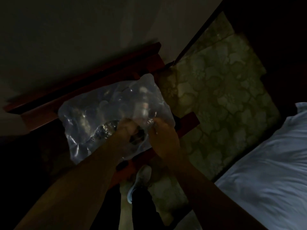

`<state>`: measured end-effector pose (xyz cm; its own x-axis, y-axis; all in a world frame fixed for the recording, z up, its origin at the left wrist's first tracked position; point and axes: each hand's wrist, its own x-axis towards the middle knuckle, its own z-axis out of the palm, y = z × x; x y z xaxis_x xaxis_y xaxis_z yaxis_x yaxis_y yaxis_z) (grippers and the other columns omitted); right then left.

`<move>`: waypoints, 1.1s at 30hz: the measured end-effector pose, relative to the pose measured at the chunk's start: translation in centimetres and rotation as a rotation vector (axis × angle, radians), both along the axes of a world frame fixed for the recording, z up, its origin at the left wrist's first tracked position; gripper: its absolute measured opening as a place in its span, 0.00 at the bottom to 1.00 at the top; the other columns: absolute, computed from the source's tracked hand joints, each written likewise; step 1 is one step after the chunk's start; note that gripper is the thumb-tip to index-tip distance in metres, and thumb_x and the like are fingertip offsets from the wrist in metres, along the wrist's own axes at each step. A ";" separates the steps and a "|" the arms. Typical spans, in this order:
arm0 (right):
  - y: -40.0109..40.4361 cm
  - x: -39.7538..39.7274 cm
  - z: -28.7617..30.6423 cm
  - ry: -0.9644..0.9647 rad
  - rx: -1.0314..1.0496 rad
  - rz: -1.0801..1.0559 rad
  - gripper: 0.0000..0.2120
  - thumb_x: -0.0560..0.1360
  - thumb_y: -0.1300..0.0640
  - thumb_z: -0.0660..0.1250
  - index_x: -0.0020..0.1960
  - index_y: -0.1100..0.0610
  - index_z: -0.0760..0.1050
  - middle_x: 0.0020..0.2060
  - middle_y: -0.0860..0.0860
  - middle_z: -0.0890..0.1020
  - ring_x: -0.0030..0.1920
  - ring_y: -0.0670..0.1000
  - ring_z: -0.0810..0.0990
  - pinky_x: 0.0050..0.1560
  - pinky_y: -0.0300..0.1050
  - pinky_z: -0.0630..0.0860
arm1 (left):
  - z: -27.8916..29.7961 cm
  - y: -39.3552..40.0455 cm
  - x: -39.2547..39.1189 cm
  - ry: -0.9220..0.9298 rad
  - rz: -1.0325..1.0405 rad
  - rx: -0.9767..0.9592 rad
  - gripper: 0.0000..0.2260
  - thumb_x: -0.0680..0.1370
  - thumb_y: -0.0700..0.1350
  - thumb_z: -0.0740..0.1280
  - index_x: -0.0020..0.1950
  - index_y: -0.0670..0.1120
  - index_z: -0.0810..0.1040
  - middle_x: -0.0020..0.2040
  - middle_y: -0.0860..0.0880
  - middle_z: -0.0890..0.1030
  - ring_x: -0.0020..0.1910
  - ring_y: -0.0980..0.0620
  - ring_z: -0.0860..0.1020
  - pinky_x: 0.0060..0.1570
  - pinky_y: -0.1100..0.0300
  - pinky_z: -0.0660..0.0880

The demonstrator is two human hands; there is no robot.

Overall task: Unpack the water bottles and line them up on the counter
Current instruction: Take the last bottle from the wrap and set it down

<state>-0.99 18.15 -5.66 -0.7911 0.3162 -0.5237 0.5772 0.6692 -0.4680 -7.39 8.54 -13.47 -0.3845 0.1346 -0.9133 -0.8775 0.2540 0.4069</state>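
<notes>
Both hands' grip (pixel 127 130) (pixel 163 130) bunching crinkled clear plastic pack (pixel 93 113)

One wrapped pack (pixel 114 117), bottles uncountable in blur; two hands.

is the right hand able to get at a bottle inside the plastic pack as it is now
Probably not yet. The right hand grips the clear plastic wrap at the near edge beside the left hand, and the film seems to cover the bottle, though the picture is dark and blurred.
</notes>
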 end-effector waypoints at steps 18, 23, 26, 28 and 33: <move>-3.7 3.1 3.8 -0.149 -0.124 -0.110 0.15 0.81 0.53 0.58 0.65 0.58 0.71 0.60 0.58 0.76 0.58 0.57 0.76 0.59 0.54 0.74 | 12.7 -8.5 4.8 0.079 0.244 0.046 0.20 0.74 0.54 0.72 0.59 0.42 0.79 0.49 0.42 0.84 0.45 0.45 0.83 0.34 0.57 0.81; -7.5 2.1 7.7 -0.069 -0.495 -0.507 0.22 0.81 0.41 0.55 0.67 0.52 0.72 0.59 0.49 0.78 0.49 0.45 0.78 0.49 0.40 0.75 | 16.4 -9.6 6.5 0.117 0.279 0.146 0.20 0.76 0.54 0.71 0.62 0.41 0.79 0.54 0.40 0.84 0.50 0.43 0.83 0.30 0.61 0.79; -9.0 1.6 10.3 -0.098 -0.673 -0.648 0.23 0.77 0.37 0.60 0.64 0.51 0.75 0.55 0.50 0.82 0.51 0.50 0.82 0.50 0.47 0.81 | 18.3 -10.1 7.2 0.199 0.256 0.160 0.18 0.76 0.54 0.70 0.59 0.43 0.81 0.49 0.43 0.86 0.45 0.47 0.85 0.30 0.62 0.78; -9.5 1.7 11.9 -0.082 -0.706 -0.642 0.23 0.75 0.37 0.63 0.62 0.50 0.76 0.52 0.50 0.84 0.49 0.50 0.83 0.44 0.45 0.80 | 19.2 -10.6 7.4 0.261 0.241 0.155 0.17 0.75 0.55 0.71 0.58 0.46 0.81 0.48 0.46 0.86 0.46 0.48 0.85 0.36 0.58 0.79; -10.9 2.4 15.6 0.075 -0.747 -0.620 0.27 0.73 0.42 0.69 0.68 0.51 0.72 0.57 0.52 0.83 0.54 0.52 0.83 0.48 0.47 0.82 | 22.2 -12.6 8.2 0.408 0.217 0.203 0.12 0.75 0.54 0.70 0.53 0.48 0.83 0.42 0.54 0.87 0.39 0.59 0.85 0.30 0.68 0.77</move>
